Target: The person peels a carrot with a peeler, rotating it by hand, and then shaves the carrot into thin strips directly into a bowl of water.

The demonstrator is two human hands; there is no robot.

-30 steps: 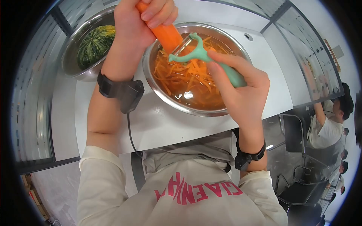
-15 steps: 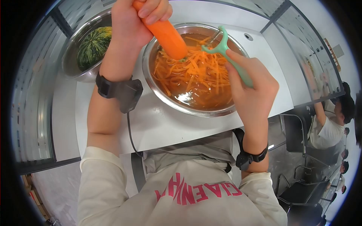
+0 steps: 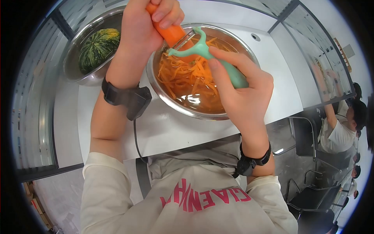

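Observation:
My left hand (image 3: 150,25) is wrapped round the upper end of a thick orange carrot (image 3: 171,34), tilted down over the bowl. In my right hand (image 3: 249,87) is a mint-green Y-shaped peeler (image 3: 200,48), its handle lying between thumb and fingers. The peeler's metal blade lies across the carrot, which hides behind the peeler head at its lower end. Below both hands stands a wide steel bowl (image 3: 171,102) of water, with many orange carrot strips (image 3: 194,80) in it.
A second metal bowl (image 3: 74,74) at the left holds a green and yellow striped squash (image 3: 99,48). Both bowls stand on a white table (image 3: 187,134) with clear side panels (image 3: 315,54). A black cable (image 3: 135,142) runs over its front edge. Other people and chairs (image 3: 311,199) are at the right.
My right hand has moved left with the peeler, bringing its blade from beside the carrot onto it. My left hand and the carrot have shifted slightly right.

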